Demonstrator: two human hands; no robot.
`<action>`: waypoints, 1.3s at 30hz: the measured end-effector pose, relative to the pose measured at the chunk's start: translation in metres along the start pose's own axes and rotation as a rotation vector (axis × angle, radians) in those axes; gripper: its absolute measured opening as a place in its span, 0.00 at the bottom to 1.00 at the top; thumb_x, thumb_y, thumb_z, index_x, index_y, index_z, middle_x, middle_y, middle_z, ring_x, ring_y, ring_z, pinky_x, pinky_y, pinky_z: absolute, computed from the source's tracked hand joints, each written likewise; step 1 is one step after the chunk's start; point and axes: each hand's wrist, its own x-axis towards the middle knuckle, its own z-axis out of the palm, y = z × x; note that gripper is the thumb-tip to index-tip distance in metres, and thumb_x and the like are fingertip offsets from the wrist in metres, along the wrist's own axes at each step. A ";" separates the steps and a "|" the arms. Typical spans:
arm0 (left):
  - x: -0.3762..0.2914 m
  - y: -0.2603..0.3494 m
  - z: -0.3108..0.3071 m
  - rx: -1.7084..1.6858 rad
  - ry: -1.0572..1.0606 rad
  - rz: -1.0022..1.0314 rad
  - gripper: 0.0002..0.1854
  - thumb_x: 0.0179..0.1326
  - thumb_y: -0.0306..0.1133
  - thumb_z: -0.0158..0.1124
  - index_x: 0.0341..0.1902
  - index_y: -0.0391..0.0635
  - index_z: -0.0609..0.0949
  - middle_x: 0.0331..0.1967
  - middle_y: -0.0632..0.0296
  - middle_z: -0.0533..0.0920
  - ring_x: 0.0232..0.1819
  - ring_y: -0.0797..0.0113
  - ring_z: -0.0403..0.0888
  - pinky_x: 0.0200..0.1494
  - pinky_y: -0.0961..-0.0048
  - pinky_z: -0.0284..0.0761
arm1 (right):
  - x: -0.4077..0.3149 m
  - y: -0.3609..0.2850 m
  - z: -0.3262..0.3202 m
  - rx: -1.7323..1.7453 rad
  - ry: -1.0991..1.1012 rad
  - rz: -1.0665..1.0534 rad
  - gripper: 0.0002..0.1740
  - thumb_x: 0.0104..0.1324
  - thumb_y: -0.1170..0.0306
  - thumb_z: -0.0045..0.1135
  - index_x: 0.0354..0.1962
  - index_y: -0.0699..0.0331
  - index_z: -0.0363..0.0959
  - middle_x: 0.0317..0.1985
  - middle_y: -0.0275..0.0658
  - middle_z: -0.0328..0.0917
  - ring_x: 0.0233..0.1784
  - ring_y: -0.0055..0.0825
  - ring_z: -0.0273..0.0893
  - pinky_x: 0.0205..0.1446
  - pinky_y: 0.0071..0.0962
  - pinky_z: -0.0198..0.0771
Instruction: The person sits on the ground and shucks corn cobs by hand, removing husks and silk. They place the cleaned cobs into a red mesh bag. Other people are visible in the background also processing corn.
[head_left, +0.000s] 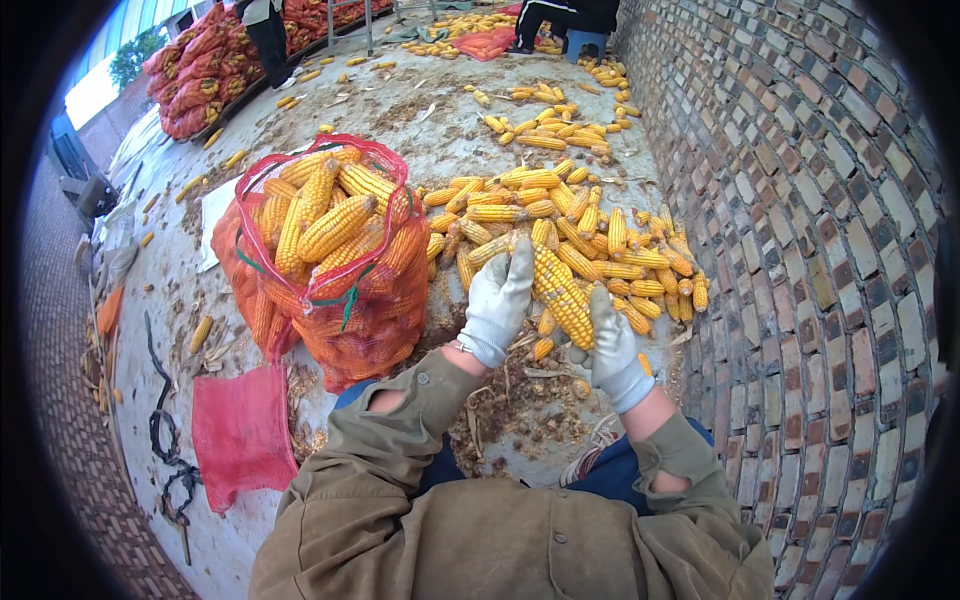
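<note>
Both of my hands wear white work gloves and hold one yellow corn cob (561, 292) in front of me. Its upper end is between the fingers of my left hand (501, 296). My right hand (611, 341) grips the lower end. Beyond the cob lies a heap of husked corn cobs (517, 199) on the ground. To the left of my hands stands a red-orange mesh sack (367, 330), its mouth wide and filled to the rim with cobs. A green drawstring (346, 296) hangs at the rim.
A brick wall (787, 262) rises on the right. A flat red mesh bag (240, 431) and a black rope (166, 442) lie at left. Filled sacks (199, 82) are stacked far left near a standing person (266, 37). Another person (577, 11) sits on a blue stool (586, 43).
</note>
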 end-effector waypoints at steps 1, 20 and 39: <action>-0.001 -0.003 -0.006 0.168 -0.056 0.043 0.27 0.70 0.58 0.53 0.31 0.44 0.78 0.22 0.69 0.76 0.23 0.74 0.71 0.29 0.73 0.69 | -0.003 -0.004 -0.007 -0.134 0.005 -0.009 0.28 0.77 0.55 0.35 0.50 0.74 0.71 0.35 0.46 0.82 0.21 0.21 0.74 0.22 0.15 0.69; 0.014 0.004 -0.003 -0.139 -0.247 0.015 0.31 0.69 0.55 0.56 0.58 0.36 0.73 0.48 0.55 0.81 0.45 0.67 0.83 0.52 0.69 0.80 | 0.003 -0.014 -0.034 -0.934 -0.228 0.000 0.41 0.73 0.35 0.31 0.57 0.65 0.67 0.35 0.40 0.81 0.26 0.21 0.81 0.24 0.14 0.73; -0.042 -0.040 0.013 0.490 -0.537 0.121 0.31 0.74 0.57 0.42 0.39 0.39 0.82 0.26 0.54 0.81 0.29 0.64 0.80 0.36 0.67 0.74 | 0.037 -0.021 -0.005 -0.001 -0.249 0.057 0.35 0.62 0.47 0.65 0.48 0.73 0.71 0.40 0.45 0.81 0.40 0.34 0.83 0.41 0.33 0.83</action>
